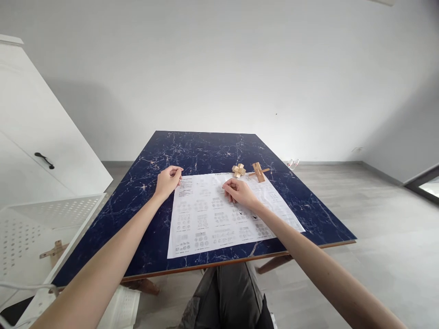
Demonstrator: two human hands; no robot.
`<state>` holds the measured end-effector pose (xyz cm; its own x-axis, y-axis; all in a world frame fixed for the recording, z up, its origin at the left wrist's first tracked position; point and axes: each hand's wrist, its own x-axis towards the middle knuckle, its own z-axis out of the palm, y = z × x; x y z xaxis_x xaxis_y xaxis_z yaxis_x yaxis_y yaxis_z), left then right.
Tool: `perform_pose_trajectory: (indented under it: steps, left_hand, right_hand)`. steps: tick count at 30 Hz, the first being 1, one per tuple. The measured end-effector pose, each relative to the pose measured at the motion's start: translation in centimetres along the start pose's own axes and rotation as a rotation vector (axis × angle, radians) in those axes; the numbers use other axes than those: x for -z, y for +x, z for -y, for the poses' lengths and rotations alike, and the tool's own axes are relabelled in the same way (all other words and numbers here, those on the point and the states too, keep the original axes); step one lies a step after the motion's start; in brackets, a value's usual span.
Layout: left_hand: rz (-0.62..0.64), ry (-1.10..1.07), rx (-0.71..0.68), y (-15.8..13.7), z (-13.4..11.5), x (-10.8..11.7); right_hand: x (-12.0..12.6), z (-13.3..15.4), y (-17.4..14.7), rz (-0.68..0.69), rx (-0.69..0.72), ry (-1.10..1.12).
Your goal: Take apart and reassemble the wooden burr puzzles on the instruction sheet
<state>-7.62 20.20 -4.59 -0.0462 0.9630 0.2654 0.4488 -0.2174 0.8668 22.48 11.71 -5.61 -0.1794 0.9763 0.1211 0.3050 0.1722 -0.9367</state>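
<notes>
My left hand (168, 178) rests at the upper left corner of a large white printed sheet (192, 249), fingers curled closed and no object showing in them. Over the upper middle of the sheet lies my right hand (239, 192), loosely closed too, with nothing visible between thumb and fingers. Just beyond it sits a wooden interlocking burr puzzle (238, 171) of pale blocks. To its right is a second wooden puzzle (259, 172), with crossed flat pieces and a dark mark on top. Both puzzles are at the sheet's far edge, apart from my hands.
The sheet lies on a dark blue marbled table (202, 148) with a wooden edge. On the left stand a white cabinet (44, 119) and a white perforated basket (24, 237) with a wooden piece (55, 250) in it. A pale wall rises behind the table.
</notes>
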Motion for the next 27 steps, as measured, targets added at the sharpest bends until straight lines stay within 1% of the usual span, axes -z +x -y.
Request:
perform_pose_trajectory:
  steps: [9, 13, 22, 27]
  left_hand:
    - [0.014, -0.034, -0.047, 1.7, 1.2, 0.2]
    - [-0.001, -0.032, -0.05, 2.7, 1.6, 0.2]
    - [-0.052, 0.014, -0.002, 5.5, 1.9, 0.4]
    - [-0.045, 0.054, 0.036, 6.3, 1.7, 0.7]
  right_hand:
    - [-0.1, -0.3, 0.0, 0.003, -0.002, 0.001]
    - [-0.1, -0.4, 0.0, 0.001, 0.0, 0.005]
    - [-0.3, -0.4, 0.2, -0.012, -0.022, 0.009]
    - [-0.3, -0.2, 0.2, -0.009, -0.024, 0.013]
